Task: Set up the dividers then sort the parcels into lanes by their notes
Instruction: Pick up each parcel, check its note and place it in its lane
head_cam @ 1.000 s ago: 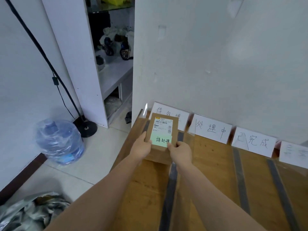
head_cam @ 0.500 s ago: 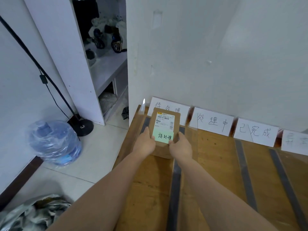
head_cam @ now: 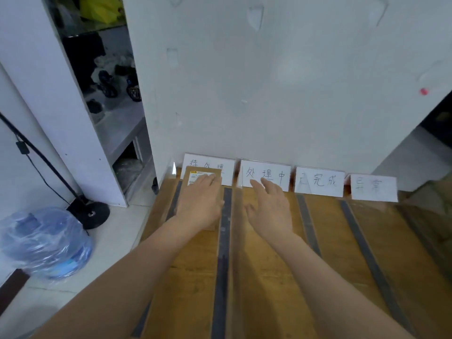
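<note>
Left hand [head_cam: 199, 204] and right hand [head_cam: 270, 209] reach far, side by side, palms down.
The left lies flat, fingers straight and together; the right's fingers are loosely spread, thumb out to the left.

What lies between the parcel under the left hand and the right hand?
Head view: a dark strip on the wooden table separates the parcel from the right hand, seemingly with a clear divider standing beside it. Nothing else lies there.
</note>
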